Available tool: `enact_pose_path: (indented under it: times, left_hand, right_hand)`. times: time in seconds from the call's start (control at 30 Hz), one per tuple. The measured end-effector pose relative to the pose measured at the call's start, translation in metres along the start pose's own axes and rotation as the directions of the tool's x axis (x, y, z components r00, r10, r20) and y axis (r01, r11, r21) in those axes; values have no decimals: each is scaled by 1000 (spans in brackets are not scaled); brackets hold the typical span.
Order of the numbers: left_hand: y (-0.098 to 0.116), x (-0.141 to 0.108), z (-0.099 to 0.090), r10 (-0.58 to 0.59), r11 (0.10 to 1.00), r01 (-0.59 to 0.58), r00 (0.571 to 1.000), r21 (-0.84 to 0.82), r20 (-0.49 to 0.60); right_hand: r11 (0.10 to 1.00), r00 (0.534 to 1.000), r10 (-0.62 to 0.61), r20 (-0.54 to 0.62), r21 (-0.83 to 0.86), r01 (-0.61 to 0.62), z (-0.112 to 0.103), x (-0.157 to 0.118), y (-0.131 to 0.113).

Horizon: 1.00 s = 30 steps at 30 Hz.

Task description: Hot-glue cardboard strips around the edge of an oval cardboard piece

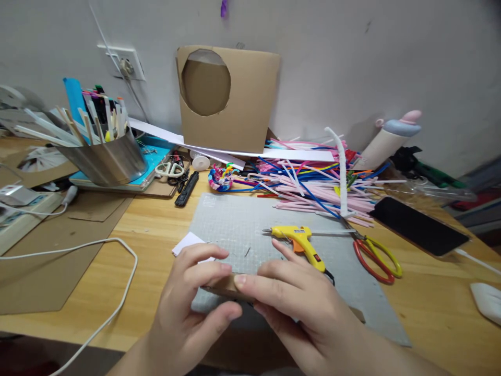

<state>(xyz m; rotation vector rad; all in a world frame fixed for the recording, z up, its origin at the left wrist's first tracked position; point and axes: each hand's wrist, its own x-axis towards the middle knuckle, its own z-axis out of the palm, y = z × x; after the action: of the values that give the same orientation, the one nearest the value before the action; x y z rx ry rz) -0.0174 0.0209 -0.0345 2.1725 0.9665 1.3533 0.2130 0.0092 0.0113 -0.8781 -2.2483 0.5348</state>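
Observation:
A small brown piece of cardboard [224, 286] is held edge-on between both hands, low over the cutting mat [235, 219]. My left hand [188, 292] curls round its left end, fingertips on the upper edge and thumb below. Pressed on its right end is the index finger of my right hand [301, 297], with the thumb tucked under. Much of the piece is hidden by the fingers. Just beyond my right hand lies a yellow hot glue gun [291, 232], a glue stick in its back. Folded white paper [190, 243] rests beyond my left hand.
Scissors [378, 258] and a phone [418, 224] lie at the right. Pipe cleaners [313, 183] are heaped at the back, before a cardboard panel with a round hole [246, 99]. A metal pot [109, 159] of sticks stands left; a white cable [131, 282] loops across the table.

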Motion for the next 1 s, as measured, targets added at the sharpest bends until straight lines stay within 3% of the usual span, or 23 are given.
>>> enact_pose_path:
  times: [0.23,0.67,0.77,1.0]
  left_hand:
    - [-2,-2,11,-58,995,64,996,-79,69]
    - [-6,-8,16,-306,888,301,951,-347,42]
    - [-5,0,8,-386,819,380,919,-430,77]
    - [-5,28,-13,-495,625,630,777,-461,390]
  right_hand:
    - [1000,1000,-11,7,0,11,-2,1,-1]
    - [1000,1000,-17,-10,-10,17,0,-1,-1]
    - [999,999,-27,-24,-33,26,-1,-1,-1]
    - [998,999,-46,-25,-50,45,0,0,-2]
